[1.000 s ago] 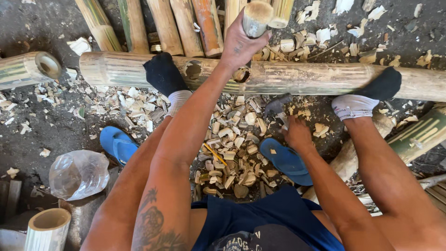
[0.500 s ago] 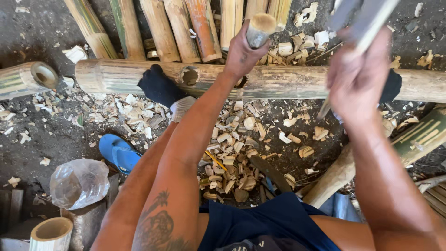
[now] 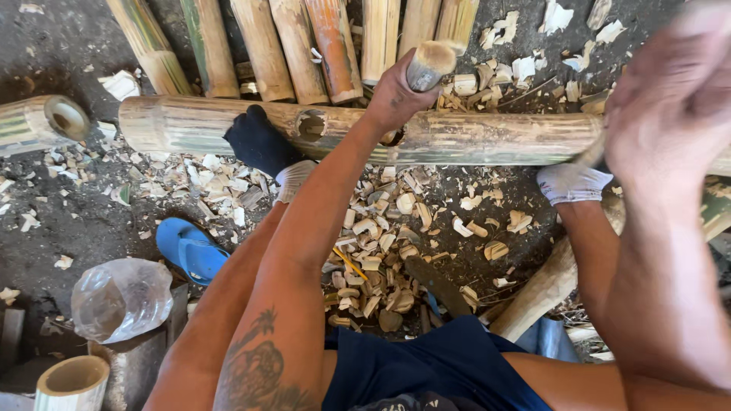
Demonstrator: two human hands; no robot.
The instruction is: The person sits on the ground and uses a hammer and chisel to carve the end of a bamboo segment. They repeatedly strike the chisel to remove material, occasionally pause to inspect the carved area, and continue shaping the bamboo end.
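Note:
My left hand is closed around a wooden-handled chisel that stands upright on a long bamboo pole lying across the ground. The pole has a cut hole just left of my wrist. Raised close to the camera at the right, my right hand is blurred and closed on a hand tool, of which only a tan handle end shows below the fist. My dark-socked foot rests on the pole, and my white-socked foot sits beside it.
Several bamboo poles lie side by side behind the long one. Bamboo chips cover the ground between my legs. A blue sandal, a crumpled plastic bottle and a cut bamboo section are at the left.
My right hand went from the chips on the ground, picked up the hand tool and swung it high toward the camera. My left hand has stayed on the chisel.

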